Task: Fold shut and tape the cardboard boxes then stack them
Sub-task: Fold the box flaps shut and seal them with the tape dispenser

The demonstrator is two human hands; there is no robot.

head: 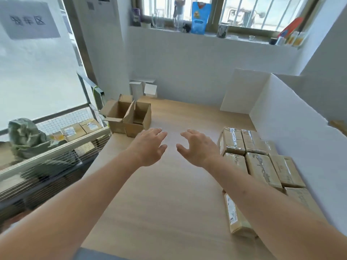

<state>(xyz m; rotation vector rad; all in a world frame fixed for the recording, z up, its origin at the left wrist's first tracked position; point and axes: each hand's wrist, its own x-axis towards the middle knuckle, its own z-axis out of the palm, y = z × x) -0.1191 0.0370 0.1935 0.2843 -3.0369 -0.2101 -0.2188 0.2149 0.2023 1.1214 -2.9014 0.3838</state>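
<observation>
- Left hand [150, 145] spread, fingers loose, holding nothing, out over the desk [169, 194], nearest the open boxes.
- Right hand [199, 147] also spread and empty, fingers slightly bent, beside the left.
- Two open boxes [129, 117] at far left desk edge, touching, flaps up, not yet folded or taped.
- Taped boxes [257, 158] packed in rows along the right side, against the white partition [281, 113].
- No tape roll visible.
- Risk: open boxes sit right at the desk edge by the wire rack [56, 147]; a one-sided grab could knock one off.
- Risk: raised flaps may snag between the two boxes when one is pulled away.
</observation>
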